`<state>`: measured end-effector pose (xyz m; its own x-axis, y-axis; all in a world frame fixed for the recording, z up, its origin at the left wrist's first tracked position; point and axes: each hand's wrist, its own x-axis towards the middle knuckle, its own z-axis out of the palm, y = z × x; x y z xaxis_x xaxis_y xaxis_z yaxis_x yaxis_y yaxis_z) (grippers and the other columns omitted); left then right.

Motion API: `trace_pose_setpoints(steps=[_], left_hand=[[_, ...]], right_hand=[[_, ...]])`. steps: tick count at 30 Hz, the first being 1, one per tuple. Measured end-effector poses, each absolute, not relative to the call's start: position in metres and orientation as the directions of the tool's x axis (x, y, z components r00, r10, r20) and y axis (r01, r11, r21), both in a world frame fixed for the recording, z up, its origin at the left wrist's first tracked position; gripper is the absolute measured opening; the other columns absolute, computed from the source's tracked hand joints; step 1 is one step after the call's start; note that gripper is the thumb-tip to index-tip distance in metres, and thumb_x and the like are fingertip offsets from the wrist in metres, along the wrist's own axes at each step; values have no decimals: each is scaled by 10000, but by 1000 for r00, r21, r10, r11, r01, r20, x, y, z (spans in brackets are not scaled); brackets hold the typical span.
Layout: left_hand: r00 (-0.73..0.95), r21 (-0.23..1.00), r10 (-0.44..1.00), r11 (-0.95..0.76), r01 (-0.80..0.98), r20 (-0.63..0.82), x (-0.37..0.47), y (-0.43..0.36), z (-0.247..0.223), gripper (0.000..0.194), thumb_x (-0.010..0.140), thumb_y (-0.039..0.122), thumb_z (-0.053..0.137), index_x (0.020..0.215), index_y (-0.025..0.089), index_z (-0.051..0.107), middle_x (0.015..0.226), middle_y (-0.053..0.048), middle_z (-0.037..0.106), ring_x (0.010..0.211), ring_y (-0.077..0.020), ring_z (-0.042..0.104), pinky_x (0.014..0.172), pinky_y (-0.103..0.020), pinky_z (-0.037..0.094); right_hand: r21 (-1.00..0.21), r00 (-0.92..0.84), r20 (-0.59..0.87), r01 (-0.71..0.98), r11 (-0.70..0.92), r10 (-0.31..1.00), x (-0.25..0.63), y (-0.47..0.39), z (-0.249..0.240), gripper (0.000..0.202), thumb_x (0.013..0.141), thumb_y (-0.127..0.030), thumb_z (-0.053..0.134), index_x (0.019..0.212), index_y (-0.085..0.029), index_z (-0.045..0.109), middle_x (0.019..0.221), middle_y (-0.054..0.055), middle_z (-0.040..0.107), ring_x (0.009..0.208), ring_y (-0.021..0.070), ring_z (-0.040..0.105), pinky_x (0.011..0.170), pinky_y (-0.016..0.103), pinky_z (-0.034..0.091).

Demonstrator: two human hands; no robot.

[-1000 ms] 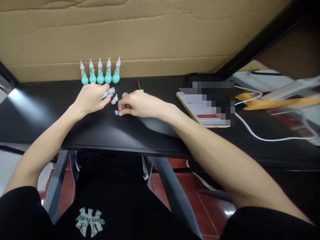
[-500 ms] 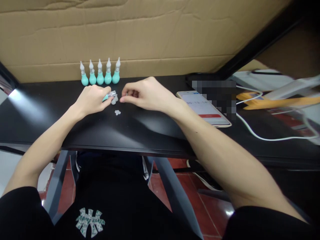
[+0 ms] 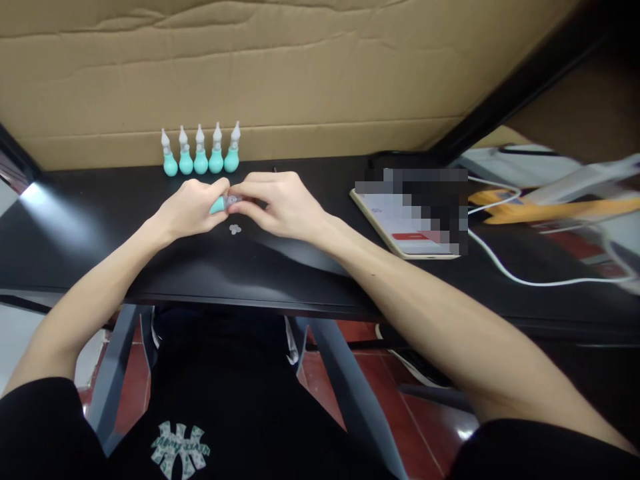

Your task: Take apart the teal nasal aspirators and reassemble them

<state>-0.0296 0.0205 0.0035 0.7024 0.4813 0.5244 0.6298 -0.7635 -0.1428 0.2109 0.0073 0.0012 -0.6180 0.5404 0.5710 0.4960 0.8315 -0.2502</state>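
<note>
Head view: the teal bulb lies roughly level between the two hands, toward the far side of the worktop and left of its middle. Its teal body is smooth and partly covered by fingers; a clear, colourless collar projects from its right end. Whether a nozzle is fitted to that collar cannot be told, as the right fingertips cover the end.

Farther back and slightly left, a row of five finished-looking bulbs stands upright, teal bodies down, translucent tips up. Nearer than the held item, small translucent pieces lie in a cluster on the black worktop. A brown cardboard panel rises along the far edge. To the right lies a phone, lit and partly hidden by a pixelated patch; a white cable curves beyond it, near a yellow-orange strip. Red floor tiles show below the near edge.

The left hand is closed around the teal body, thumb on the near side. The right hand has its thumb and forefinger pinched at the clear collar, with an open gap behind the fingertips.
</note>
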Motion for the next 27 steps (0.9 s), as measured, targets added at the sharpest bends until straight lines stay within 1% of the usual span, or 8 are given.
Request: trace_pose_setpoints(steps=[3,9,13,17,21,24,25,27], left_hand=[[698,-90,424,-817,570,577,-32,21,5,311,1087,479,616,971,195,666,742,-40,741,639,-202,723,586,-296,428],[705,13,402,-873,487,585,-38,21,9,514,1099,680,579,953,195,665,745,-24,743,630,-158,707,597,-259,443],[700,82,400,-894,441,592,-39,21,12,636,1029,814,602,942,188,674,709,-5,710,561,-122,608,579,-251,420],[691,125,395,-904,408,605,-38,20,16,730,976,902,575,909,183,682,657,19,643,519,-96,482,545,-247,375],[682,215,406,-911,351,609,-39,18,20,765,925,932,612,886,174,709,618,35,611,499,-82,436,530,-242,359],[657,354,469,-882,311,590,-39,15,23,713,940,884,655,940,178,755,623,29,656,497,-89,516,550,-238,401],[646,375,474,-878,296,598,-39,14,24,683,950,857,672,962,181,766,633,28,674,503,-90,542,558,-234,413],[618,342,434,-900,270,655,-38,15,24,626,953,805,723,963,181,774,664,28,705,523,-81,566,569,-220,418]], right_hand=[[-258,-605,595,480,838,530,211,6,4,423,1101,-479,537,1095,-179,836,954,110,747,844,242,646,796,358,471],[-265,-579,645,441,857,498,210,6,1,456,1112,-486,515,1048,-186,852,912,98,745,804,218,644,771,346,470],[-255,-559,697,391,885,448,210,6,-1,462,1118,-495,535,1036,-170,852,868,88,729,759,199,624,743,334,462],[-257,-556,702,385,886,445,209,6,-1,510,1130,-554,513,1032,-178,844,860,84,720,747,196,621,732,334,460],[-256,-548,719,362,896,427,211,6,-1,529,1135,-573,515,1033,-174,847,857,87,723,738,193,620,721,334,460],[-260,-513,751,349,900,415,213,9,-1,520,1149,-563,503,1041,-191,850,886,83,743,759,190,639,750,333,481],[-254,-494,770,343,905,403,213,10,-1,516,1151,-571,507,1043,-199,849,887,76,748,757,185,641,755,329,487],[-224,-460,813,317,921,356,214,14,-1,483,1139,-582,557,1040,-208,845,842,50,737,716,165,626,736,313,490]])
